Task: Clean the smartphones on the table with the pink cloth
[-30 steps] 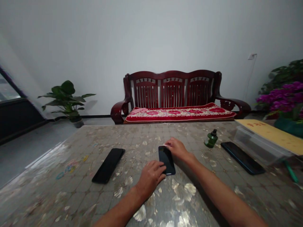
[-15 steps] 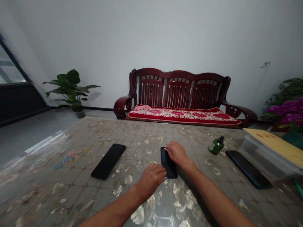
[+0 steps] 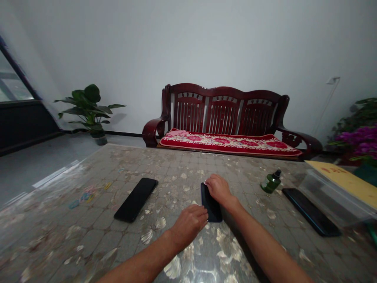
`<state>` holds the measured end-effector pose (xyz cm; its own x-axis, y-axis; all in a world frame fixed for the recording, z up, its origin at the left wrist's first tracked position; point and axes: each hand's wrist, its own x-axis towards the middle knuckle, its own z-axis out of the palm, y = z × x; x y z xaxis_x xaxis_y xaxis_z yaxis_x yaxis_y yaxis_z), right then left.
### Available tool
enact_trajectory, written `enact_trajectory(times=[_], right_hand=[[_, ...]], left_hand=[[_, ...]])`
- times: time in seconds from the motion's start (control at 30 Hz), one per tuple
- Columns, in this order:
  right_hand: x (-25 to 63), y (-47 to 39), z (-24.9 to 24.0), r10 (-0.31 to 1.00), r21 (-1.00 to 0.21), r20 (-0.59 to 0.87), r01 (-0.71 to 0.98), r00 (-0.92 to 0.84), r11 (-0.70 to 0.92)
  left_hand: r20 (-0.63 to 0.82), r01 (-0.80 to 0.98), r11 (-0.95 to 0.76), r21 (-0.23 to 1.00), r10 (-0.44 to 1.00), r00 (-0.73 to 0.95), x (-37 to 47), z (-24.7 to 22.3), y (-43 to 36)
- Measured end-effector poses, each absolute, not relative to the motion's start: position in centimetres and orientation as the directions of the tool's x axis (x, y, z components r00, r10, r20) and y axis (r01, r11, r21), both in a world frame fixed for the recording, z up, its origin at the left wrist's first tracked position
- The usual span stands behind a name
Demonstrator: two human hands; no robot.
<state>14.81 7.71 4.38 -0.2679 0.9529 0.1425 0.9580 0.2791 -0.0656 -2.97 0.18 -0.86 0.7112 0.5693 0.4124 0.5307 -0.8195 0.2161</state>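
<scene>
A black smartphone [image 3: 212,208] lies flat on the patterned table in front of me. My left hand [image 3: 192,221] rests at its lower left edge, fingers together and touching the phone. Over the phone's far end is my right hand [image 3: 218,188], its fingers bent and closed. A tiny white bit shows at those fingertips, too small to name. Further left lies a larger black smartphone [image 3: 136,199], which neither hand touches. Another dark phone [image 3: 311,212] lies to the right, beside a small green pump bottle [image 3: 271,182].
A clear plastic box [image 3: 330,200] with a yellow sheet [image 3: 338,172] on top stands at the right. Several coloured rubber bands [image 3: 88,194] lie at the left of the table [image 3: 165,169]. Behind it stands a wooden bench [image 3: 220,114]; potted plants flank it.
Both hands stay at the phone; my right hand has shifted very slightly on its far end. The view has tilted a little.
</scene>
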Motion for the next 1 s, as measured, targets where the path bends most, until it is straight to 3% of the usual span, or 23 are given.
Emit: enact_trajectory(times=[0.1, 0.27, 0.5, 0.6, 0.77, 0.9, 1.0], right_hand=[[14.6, 7.7, 4.2, 0.932, -0.079, 0.147, 0.935, -0.331, 0.345], [14.5, 7.8, 4.2, 0.946, -0.061, 0.164, 0.955, -0.279, 0.292], [15.2, 7.8, 4.1, 0.933, -0.084, 0.159, 0.937, -0.323, 0.339], [15.7, 7.9, 4.2, 0.953, -0.07, 0.159, 0.96, -0.257, 0.271], [16.1, 7.7, 4.4, 0.935, -0.081, 0.137, 0.937, -0.328, 0.341], [16.6, 7.6, 4.7, 0.961, -0.062, 0.117, 0.964, -0.252, 0.26], [16.9, 7.4, 4.9, 0.952, -0.071, 0.101, 0.952, -0.288, 0.296]], left_hand=[[0.422, 0.538, -0.815, 0.215, 0.574, 0.702, -2.9, -1.2, 0.2], [0.447, 0.53, -0.816, 0.23, 0.572, 0.687, -2.9, -1.9, 0.3], [0.45, 0.535, -0.818, 0.209, 0.567, 0.69, -2.9, -1.9, 0.2], [0.459, 0.536, -0.825, 0.181, 0.553, 0.696, -2.7, -1.7, 0.0], [0.483, 0.544, -0.827, 0.145, 0.539, 0.69, -2.5, -1.7, -0.1], [0.541, 0.546, -0.832, 0.099, 0.505, 0.672, -2.4, -2.4, 0.1], [0.588, 0.542, -0.838, 0.066, 0.472, 0.657, -2.4, -2.9, 0.2]])
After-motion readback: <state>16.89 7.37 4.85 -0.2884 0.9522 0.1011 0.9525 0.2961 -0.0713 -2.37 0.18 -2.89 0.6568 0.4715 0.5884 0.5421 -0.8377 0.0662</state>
